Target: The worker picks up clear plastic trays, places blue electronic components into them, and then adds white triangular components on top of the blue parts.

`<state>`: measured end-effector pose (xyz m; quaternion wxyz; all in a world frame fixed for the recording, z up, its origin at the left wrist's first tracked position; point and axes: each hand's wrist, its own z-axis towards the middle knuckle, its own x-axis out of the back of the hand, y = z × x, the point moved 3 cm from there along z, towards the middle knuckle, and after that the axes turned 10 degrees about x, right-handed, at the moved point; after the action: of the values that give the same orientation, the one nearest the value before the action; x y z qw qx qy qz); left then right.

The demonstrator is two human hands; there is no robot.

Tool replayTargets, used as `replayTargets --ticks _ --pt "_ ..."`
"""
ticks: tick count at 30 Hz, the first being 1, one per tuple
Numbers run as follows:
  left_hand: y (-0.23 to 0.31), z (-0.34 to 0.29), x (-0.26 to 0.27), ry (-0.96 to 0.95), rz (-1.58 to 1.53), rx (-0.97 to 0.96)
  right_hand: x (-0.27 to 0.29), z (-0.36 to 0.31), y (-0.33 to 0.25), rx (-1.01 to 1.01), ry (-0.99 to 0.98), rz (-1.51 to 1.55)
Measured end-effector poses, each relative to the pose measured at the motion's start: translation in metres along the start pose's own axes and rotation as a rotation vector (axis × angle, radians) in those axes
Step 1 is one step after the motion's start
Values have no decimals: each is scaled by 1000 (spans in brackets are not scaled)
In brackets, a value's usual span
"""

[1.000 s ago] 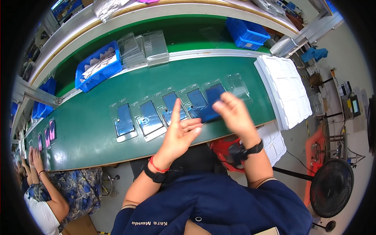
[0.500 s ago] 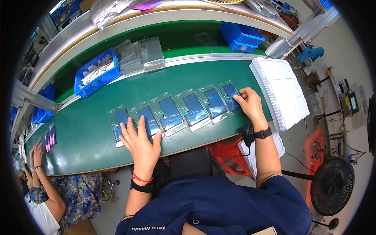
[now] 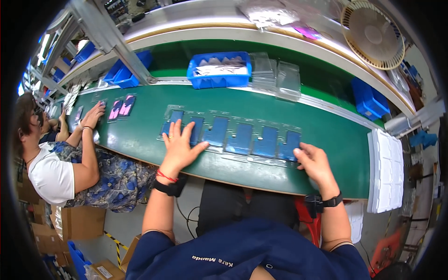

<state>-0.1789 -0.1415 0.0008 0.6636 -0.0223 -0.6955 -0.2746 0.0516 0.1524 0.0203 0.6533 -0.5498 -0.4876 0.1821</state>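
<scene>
Here, a row of six clear plastic blister packs with dark blue rectangular inserts (image 3: 233, 136) lies side by side along the green conveyor belt (image 3: 140, 135), running from left to right in front of the person. The left hand (image 3: 179, 144) lies flat, fingers spread wide, pressing on the two packs at the left end of the row; it grips nothing. The right hand (image 3: 313, 161) rests at the right end, its fingers bent down onto the near edge of the last pack, touching it rather than closed round it.

Beyond the row, at the far edge of the belt, stands a blue plastic bin holding white and grey pieces (image 3: 218, 70), and just to its right a stack of empty clear plastic trays (image 3: 276, 77). Another blue plastic crate (image 3: 368, 98) sits further right on the green shelf. At the right end of the belt lies a thick stack of white sheets (image 3: 387, 170). A round beige fan grille (image 3: 373, 35) shows at the upper right.

To the left, a seated co-worker in a white top and blue flowered garment (image 3: 60, 163) has a hand (image 3: 93, 114) beside two clear packs with pink inserts (image 3: 122, 107). Brown cardboard boxes (image 3: 79, 224) stand on the floor below.
</scene>
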Motion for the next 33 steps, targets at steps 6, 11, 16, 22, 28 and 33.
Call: replayTargets --ticks 6,11,16,22,28,33 --pt "-88 39 36 -19 16 42 -78 39 -30 121 -166 80" --pt "-93 37 36 -20 -4 28 -64 81 -88 486 -104 -433" --pt "-67 27 19 11 -38 17 -88 173 -152 703 -141 -623" --pt "-46 8 9 85 -43 10 -175 252 -184 832 -323 -755" --pt "-34 1 8 208 -95 -3 -215 302 -168 800 -564 -834" --pt "-32 1 9 231 -134 -11 -204 324 -157 884 -373 -773"
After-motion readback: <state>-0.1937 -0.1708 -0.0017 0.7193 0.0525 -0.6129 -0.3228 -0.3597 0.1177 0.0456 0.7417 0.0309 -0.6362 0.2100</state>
